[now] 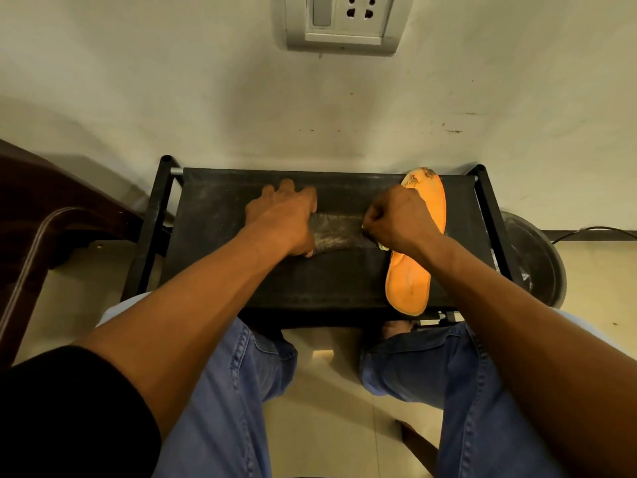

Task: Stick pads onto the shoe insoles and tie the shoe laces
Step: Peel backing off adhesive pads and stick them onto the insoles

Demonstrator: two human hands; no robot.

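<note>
A dark grey insole (339, 232) lies crosswise on the black fabric top of a low rack (310, 281). My left hand (282, 219) rests flat on its left end, fingers spread. My right hand (396, 219) has curled fingers at the insole's right end and pinches something small and pale (382, 246); what it is cannot be made out. An orange insole (418, 250) lies lengthwise at the rack's right side, partly under my right wrist. No shoe or laces are in sight.
The rack stands against a pale wall with a socket plate (343, 20) above. A dark round bin (537, 257) is on the floor to the right and a wooden chair (44, 229) to the left. My knees in blue jeans are below the rack.
</note>
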